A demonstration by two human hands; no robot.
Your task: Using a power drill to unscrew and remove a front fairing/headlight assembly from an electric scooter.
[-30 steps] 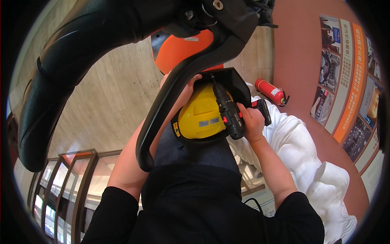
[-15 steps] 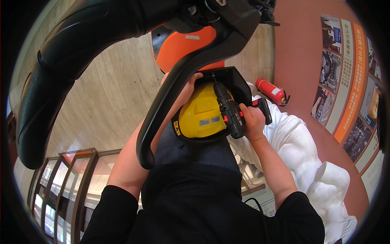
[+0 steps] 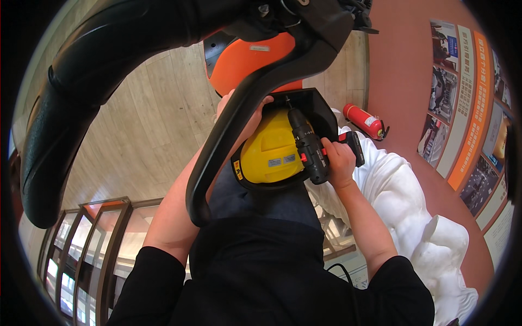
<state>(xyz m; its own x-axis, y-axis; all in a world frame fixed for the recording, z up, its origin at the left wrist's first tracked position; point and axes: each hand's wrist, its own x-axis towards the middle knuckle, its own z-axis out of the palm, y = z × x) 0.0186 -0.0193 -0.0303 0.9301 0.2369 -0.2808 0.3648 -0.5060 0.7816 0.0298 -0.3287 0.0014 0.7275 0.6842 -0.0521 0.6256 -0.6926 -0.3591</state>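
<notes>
A black cordless drill [image 3: 308, 146] is gripped by my right hand [image 3: 339, 164]. Its bit points away from me and reaches the inner side of a black surround; I cannot tell whether it touches a screw. The surround [image 3: 321, 106] frames a yellow domed cover [image 3: 266, 149] with small labels, standing just beyond my lap. My left hand [image 3: 251, 117] is closed round the upper left edge of the surround, with a fingertip showing on it. A black brake lever [image 3: 239, 111] in the foreground hides part of that hand.
A large black handlebar grip [image 3: 81, 81] fills the upper left, close to the view. Behind the surround is an orange panel [image 3: 247, 65]. To the right lie a red fire extinguisher [image 3: 365, 121] and a white draped sculpture [image 3: 397, 190]. Glazed frames [image 3: 89, 250] stand at left.
Almost nothing differs. The handlebar and lever sit slightly shifted in view; both hands and the drill keep their places.
</notes>
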